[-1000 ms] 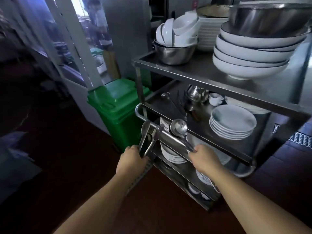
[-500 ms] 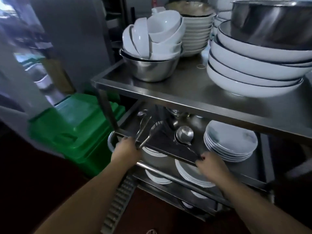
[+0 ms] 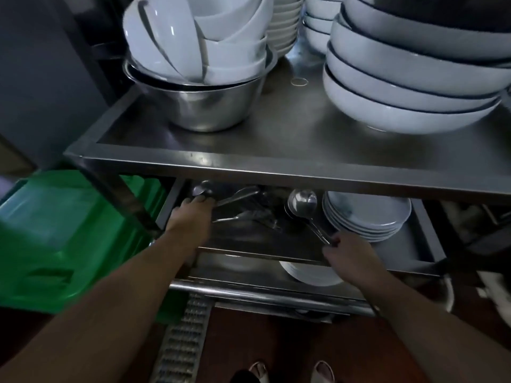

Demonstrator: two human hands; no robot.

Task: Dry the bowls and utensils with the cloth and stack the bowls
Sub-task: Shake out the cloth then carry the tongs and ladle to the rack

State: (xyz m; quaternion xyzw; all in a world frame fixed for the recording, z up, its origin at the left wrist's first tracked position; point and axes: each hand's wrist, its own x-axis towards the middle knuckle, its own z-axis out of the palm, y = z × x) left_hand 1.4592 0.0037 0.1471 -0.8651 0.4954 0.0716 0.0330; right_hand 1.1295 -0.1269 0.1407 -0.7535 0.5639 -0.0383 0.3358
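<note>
**Utensils Going Down on the Cart's Middle Shelf**

At far left a green bin [image 3: 69,239] stands beside the steel cart [image 3: 276,167]. On the cart's top shelf, a metal basin [image 3: 204,106] holds small white bowls [image 3: 193,42] tipped on edge, probably so that they drain; to its right a stack of small dishes [image 3: 284,26] sits at the back, and farther right wide white bowls [image 3: 409,87] are nested in a tall stack.

On the middle shelf, the left hand [image 3: 190,219] reaches in under the top shelf. Its fingers are curled around the near ends of the tongs [image 3: 237,197], which lie among other dim utensils that are hard to tell apart. The low, flat grip suggests the hand is laying them down rather than lifting them.

To the right, a ladle [image 3: 302,203] rests with its bowl facing up, just beside a stack of plates [image 3: 365,214]. The right hand [image 3: 348,252] pinches the end of the ladle's handle at the shelf's front edge, likely steering it into place clear of the plates.

No cloth is visible. On the lowest shelf more plates [image 3: 309,275] show partly.
</note>
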